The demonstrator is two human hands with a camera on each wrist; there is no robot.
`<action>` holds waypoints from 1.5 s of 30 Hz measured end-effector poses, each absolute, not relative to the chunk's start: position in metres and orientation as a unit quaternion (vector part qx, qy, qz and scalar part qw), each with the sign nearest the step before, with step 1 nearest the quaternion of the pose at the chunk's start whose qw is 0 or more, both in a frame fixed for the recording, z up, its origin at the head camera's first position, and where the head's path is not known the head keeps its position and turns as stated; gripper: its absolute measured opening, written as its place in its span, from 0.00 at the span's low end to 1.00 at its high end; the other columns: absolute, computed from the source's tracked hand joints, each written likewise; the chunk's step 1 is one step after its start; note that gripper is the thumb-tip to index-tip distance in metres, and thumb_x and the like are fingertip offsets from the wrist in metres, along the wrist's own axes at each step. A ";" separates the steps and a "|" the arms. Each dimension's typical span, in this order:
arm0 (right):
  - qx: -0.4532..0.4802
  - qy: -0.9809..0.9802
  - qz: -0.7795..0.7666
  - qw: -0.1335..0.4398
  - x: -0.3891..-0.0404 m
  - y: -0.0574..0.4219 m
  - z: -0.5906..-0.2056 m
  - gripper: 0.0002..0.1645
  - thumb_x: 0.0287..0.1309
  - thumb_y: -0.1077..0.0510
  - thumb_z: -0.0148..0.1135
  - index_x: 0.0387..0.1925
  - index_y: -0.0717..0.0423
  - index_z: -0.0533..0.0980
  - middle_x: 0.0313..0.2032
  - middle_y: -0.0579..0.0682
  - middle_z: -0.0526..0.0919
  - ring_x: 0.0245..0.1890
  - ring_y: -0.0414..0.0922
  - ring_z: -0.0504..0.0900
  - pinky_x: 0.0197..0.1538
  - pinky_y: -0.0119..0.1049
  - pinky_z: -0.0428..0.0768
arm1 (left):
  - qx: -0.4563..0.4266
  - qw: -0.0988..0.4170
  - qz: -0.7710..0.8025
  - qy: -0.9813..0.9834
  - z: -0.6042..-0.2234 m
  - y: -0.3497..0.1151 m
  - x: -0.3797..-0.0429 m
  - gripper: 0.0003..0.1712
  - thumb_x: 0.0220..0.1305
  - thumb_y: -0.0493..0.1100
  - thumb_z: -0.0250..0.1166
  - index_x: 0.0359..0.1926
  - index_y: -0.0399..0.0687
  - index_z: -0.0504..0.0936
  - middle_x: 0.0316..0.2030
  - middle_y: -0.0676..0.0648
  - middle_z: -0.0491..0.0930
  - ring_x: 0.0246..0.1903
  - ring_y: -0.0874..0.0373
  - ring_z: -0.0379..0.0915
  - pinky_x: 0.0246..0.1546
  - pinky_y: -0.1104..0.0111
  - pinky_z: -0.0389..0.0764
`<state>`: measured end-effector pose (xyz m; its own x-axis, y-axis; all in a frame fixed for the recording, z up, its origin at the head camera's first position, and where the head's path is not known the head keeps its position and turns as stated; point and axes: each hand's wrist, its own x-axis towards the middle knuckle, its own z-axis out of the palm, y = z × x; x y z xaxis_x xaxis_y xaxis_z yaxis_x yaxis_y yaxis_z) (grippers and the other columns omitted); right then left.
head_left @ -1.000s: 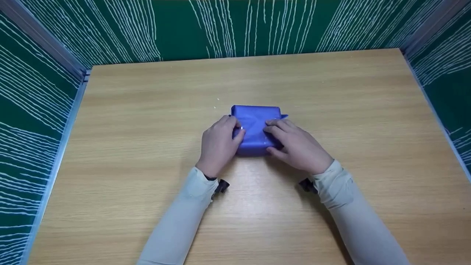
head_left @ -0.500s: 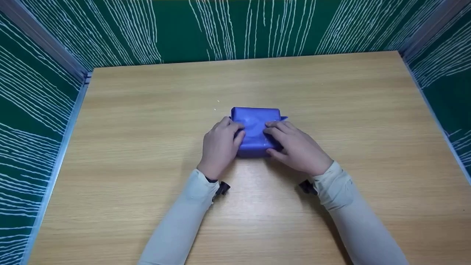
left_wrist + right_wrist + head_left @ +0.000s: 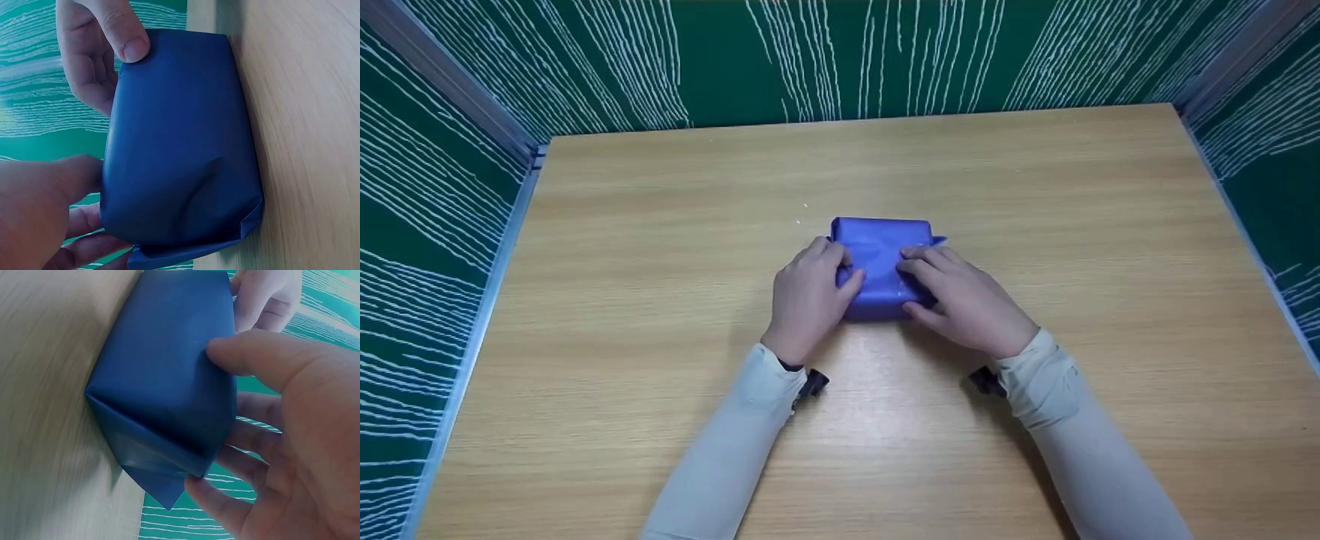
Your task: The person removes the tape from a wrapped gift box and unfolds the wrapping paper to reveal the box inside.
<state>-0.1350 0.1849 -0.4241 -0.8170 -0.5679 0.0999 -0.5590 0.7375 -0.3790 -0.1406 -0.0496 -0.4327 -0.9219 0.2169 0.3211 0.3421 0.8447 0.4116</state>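
Package (image 3: 877,259) on the counter (image 3: 660,285), its long axis unclear, lies directly between left hand (image 3: 806,296) and right hand (image 3: 971,300), neither nearer; each holds its own end, fingers (image 3: 931,256) curled on top.

Nothing readable here tbh. The blue package (image 3: 879,262) shows no legible label or brand from any of the three views, and the white streaks (image 3: 630,60) on the green wall (image 3: 720,60) are just wobbly lines, not letters or numbers anyone could read.
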 end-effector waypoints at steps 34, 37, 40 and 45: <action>-0.297 0.934 -0.200 0.020 -0.136 0.185 -0.425 0.33 0.67 0.49 0.68 0.68 0.58 0.72 0.70 0.57 0.72 0.71 0.57 0.69 0.70 0.58 0.70 | -0.149 0.142 -0.247 -0.947 -0.433 -0.051 -0.142 0.08 0.70 0.44 0.65 0.34 0.46 0.80 0.33 0.49 0.79 0.27 0.55 0.76 0.27 0.60 0.80; -0.297 0.933 -0.200 0.018 -0.135 0.185 -0.424 0.33 0.67 0.49 0.68 0.68 0.59 0.72 0.70 0.57 0.72 0.71 0.57 0.69 0.70 0.58 0.70 | -0.149 0.147 -0.250 -0.945 -0.434 -0.050 -0.142 0.07 0.69 0.44 0.65 0.35 0.47 0.81 0.33 0.50 0.80 0.30 0.54 0.77 0.29 0.60 0.80; -0.298 0.934 -0.199 0.015 -0.135 0.185 -0.424 0.33 0.67 0.49 0.68 0.67 0.59 0.72 0.69 0.58 0.72 0.71 0.57 0.69 0.71 0.57 0.69 | -0.150 0.152 -0.249 -0.944 -0.435 -0.049 -0.142 0.08 0.69 0.46 0.65 0.41 0.46 0.83 0.36 0.49 0.82 0.34 0.52 0.79 0.34 0.59 0.82; -0.302 0.933 -0.196 0.013 -0.136 0.184 -0.425 0.33 0.67 0.49 0.68 0.67 0.60 0.72 0.69 0.58 0.72 0.70 0.57 0.70 0.71 0.57 0.69 | -0.156 0.156 -0.245 -0.944 -0.437 -0.050 -0.141 0.11 0.70 0.46 0.65 0.46 0.47 0.89 0.39 0.48 0.83 0.37 0.51 0.81 0.36 0.58 0.83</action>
<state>-0.1357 0.1844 -0.4248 -0.8176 -0.5679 0.0945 -0.5578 0.7407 -0.3744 -0.1415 -0.0496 -0.4367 -0.9032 0.2175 0.3701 0.3702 0.8311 0.4150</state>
